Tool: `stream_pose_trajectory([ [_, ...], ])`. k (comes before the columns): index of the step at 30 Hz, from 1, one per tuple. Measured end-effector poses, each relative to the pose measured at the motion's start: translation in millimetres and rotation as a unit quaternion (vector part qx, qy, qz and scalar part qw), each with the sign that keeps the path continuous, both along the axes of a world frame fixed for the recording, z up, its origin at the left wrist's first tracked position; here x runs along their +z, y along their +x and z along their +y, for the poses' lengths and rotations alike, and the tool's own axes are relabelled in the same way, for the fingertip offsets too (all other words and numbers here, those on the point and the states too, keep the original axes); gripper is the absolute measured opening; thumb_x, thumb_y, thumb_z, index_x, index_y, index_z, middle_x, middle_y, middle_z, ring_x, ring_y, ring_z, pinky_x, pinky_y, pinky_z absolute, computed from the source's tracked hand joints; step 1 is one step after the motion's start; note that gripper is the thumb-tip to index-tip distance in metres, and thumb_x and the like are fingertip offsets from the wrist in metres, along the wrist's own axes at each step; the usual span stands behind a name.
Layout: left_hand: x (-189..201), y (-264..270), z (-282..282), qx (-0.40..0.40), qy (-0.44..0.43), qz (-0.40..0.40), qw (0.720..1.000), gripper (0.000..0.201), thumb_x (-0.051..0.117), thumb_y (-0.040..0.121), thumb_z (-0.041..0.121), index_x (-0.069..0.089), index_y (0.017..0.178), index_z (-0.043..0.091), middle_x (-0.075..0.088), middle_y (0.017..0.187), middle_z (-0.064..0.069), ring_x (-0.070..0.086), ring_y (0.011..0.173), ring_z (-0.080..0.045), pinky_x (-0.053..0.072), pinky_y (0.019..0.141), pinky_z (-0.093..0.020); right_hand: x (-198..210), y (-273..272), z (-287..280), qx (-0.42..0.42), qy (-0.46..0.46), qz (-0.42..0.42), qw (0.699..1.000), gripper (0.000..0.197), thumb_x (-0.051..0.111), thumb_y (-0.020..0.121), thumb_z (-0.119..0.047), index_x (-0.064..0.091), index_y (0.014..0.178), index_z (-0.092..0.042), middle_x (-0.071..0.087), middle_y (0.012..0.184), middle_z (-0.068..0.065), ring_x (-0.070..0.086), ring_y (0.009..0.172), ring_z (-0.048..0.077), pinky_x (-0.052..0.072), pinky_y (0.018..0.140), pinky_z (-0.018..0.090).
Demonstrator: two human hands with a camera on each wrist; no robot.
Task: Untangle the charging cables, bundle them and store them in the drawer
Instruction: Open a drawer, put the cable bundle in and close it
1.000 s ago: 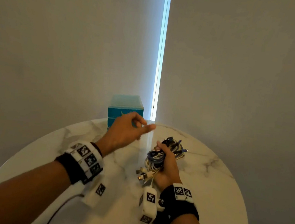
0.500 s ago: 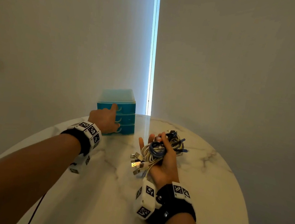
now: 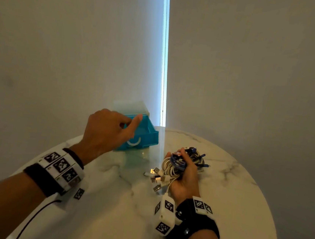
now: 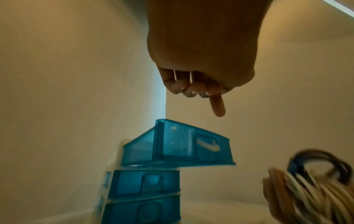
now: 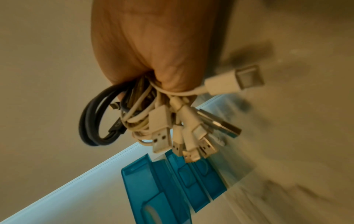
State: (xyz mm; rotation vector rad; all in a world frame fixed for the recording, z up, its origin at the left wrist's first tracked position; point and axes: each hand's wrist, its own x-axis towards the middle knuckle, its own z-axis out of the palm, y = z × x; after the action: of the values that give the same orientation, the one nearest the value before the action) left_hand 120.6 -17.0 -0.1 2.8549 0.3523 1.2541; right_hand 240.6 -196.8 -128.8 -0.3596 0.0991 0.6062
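Note:
A small blue drawer unit [image 3: 129, 106] stands at the table's far edge, its top drawer [image 3: 147, 138] pulled out. My left hand [image 3: 109, 131] hovers just above that drawer [image 4: 178, 145] and holds nothing; three fingers are curled and the index finger [image 4: 217, 106] points down. The two lower drawers [image 4: 143, 183] are pushed in. To the right, my right hand [image 3: 187, 178] grips a coiled bundle of white, blue and black charging cables [image 3: 174, 165], raised a little off the table. Several USB plugs [image 5: 162, 136] stick out of the bundle toward the unit.
The round white marble table [image 3: 232, 198] ends close behind the drawer unit, where blinds hang with a bright slit [image 3: 164, 60]. Bare tabletop lies between my two hands and to the right of the cables.
My left hand reached the drawer unit, pulled the top drawer out and now sits above it, off the handle. The right hand stayed in place with the cable bundle.

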Motion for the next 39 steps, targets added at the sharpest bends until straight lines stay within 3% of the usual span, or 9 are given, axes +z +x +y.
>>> stream_pose_trajectory([
  [5,33.3,40.3,40.1,0.011,-0.04,0.079,0.996,0.019,0.067,0.098,0.054,0.072,0.109,0.038,0.071,0.103,0.013,0.067,0.095,-0.014,0.046,0.07,-0.028,-2.7,0.8,2.7,-0.003,-0.04,-0.003,0.999,0.016,0.076,0.096,-0.02,0.071,0.107,-0.01,0.073,0.09,0.012,0.073,0.085,0.027,0.055,0.109,0.046],
  [9,27.7,79.3,98.5,0.087,-0.072,0.331,0.937,0.075,0.074,0.09,0.028,0.043,0.157,0.038,0.039,0.165,-0.008,0.039,0.147,-0.032,0.038,0.119,-0.055,-3.1,3.5,1.0,0.005,-0.028,0.006,1.0,0.022,0.075,0.096,-0.021,0.073,0.113,-0.007,0.074,0.103,0.016,0.073,0.103,0.032,0.046,0.12,0.052],
  [12,23.4,77.7,107.4,0.052,-0.133,0.428,0.893,0.105,0.074,0.083,0.03,0.014,0.168,0.038,0.023,0.173,-0.01,0.032,0.153,-0.036,0.031,0.126,-0.06,-4.2,6.2,-0.4,0.013,0.005,0.008,1.0,0.016,0.071,0.101,-0.021,0.07,0.089,-0.011,0.072,0.082,0.01,0.071,0.075,0.023,0.04,0.124,0.051],
  [22,55.1,-16.0,41.7,0.102,-0.039,0.546,0.831,0.118,0.063,0.071,0.054,0.0,0.17,0.039,0.019,0.17,-0.005,0.024,0.151,-0.032,0.031,0.122,-0.056,-3.6,3.4,-3.6,0.048,-0.027,-0.027,0.998,0.021,0.075,0.097,-0.024,0.068,0.08,-0.013,0.072,0.078,0.007,0.073,0.071,0.023,0.051,0.112,0.054],
  [26,62.3,-73.0,30.0,0.007,-0.168,0.412,0.895,0.069,0.057,0.076,0.069,0.054,0.143,0.052,0.047,0.149,0.003,0.044,0.135,-0.021,0.039,0.114,-0.045,4.6,-5.0,-6.2,0.052,-0.055,-0.031,0.997,0.028,0.071,0.102,-0.023,0.069,0.076,-0.011,0.069,0.07,0.007,0.073,0.061,0.023,0.056,0.098,0.051],
  [28,43.4,-82.8,32.1,-0.088,-0.256,0.274,0.923,0.026,0.063,0.1,0.049,0.073,0.123,0.046,0.057,0.141,0.009,0.049,0.133,-0.015,0.039,0.112,-0.041,7.8,-8.4,-9.2,0.061,-0.069,-0.026,0.995,0.026,0.069,0.103,-0.025,0.068,0.08,-0.013,0.069,0.069,0.006,0.07,0.06,0.022,0.057,0.085,0.044],
  [31,2.1,-77.4,37.8,-0.145,-0.317,0.162,0.923,0.028,0.062,0.105,0.027,0.078,0.117,0.047,0.06,0.14,0.017,0.047,0.135,-0.011,0.036,0.12,-0.043,11.7,-12.6,-14.4,0.066,-0.103,-0.035,0.992,0.022,0.072,0.101,-0.029,0.067,0.083,-0.017,0.068,0.071,0.005,0.067,0.066,0.022,0.056,0.079,0.039],
  [37,-21.5,-54.0,38.1,-0.083,-0.324,0.038,0.941,0.016,0.065,0.096,0.047,0.078,0.099,0.055,0.066,0.13,0.022,0.049,0.127,-0.014,0.038,0.117,-0.055,60.1,-7.9,-47.7,-0.122,-0.265,-0.114,0.95,0.018,0.082,0.093,-0.027,0.072,0.103,-0.017,0.078,0.082,0.003,0.076,0.068,0.02,0.063,0.064,0.038],
  [39,-26.5,-51.9,32.5,-0.069,-0.309,0.014,0.948,0.02,0.058,0.097,0.053,0.078,0.099,0.053,0.067,0.131,0.022,0.049,0.124,-0.014,0.04,0.115,-0.053,95.0,-10.7,-64.7,-0.189,-0.319,-0.164,0.914,0.032,0.089,0.087,-0.031,0.075,0.112,-0.017,0.081,0.093,0.003,0.079,0.084,0.024,0.066,0.081,0.046],
])
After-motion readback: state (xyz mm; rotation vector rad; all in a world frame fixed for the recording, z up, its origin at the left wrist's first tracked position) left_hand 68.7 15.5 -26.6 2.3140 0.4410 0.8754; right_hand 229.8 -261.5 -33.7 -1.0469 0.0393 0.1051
